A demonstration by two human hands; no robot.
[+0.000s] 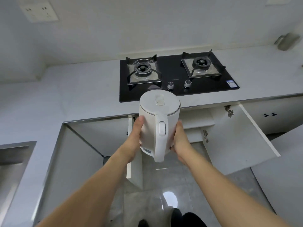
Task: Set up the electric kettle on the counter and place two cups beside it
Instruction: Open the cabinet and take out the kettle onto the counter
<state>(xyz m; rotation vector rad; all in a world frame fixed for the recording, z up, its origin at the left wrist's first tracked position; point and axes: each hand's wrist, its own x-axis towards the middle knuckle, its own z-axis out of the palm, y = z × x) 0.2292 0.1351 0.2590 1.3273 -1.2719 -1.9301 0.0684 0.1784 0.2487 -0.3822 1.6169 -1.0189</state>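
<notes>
A white electric kettle point(157, 115) with its lid closed is held in the air in front of the counter's front edge, its handle facing me. My left hand point(135, 138) grips its left side and my right hand point(180, 141) grips its right side, fingers wrapped under the base. The white counter point(78, 95) lies just beyond and to the left. No cups and no kettle base are in view.
A black two-burner gas hob point(177, 76) sits in the counter behind the kettle. Below it a cabinet door point(237, 136) stands open to the right. A steel sink point(13, 161) is at the left, a wall socket point(39, 11) upper left, a metal jug point(287, 41) far right.
</notes>
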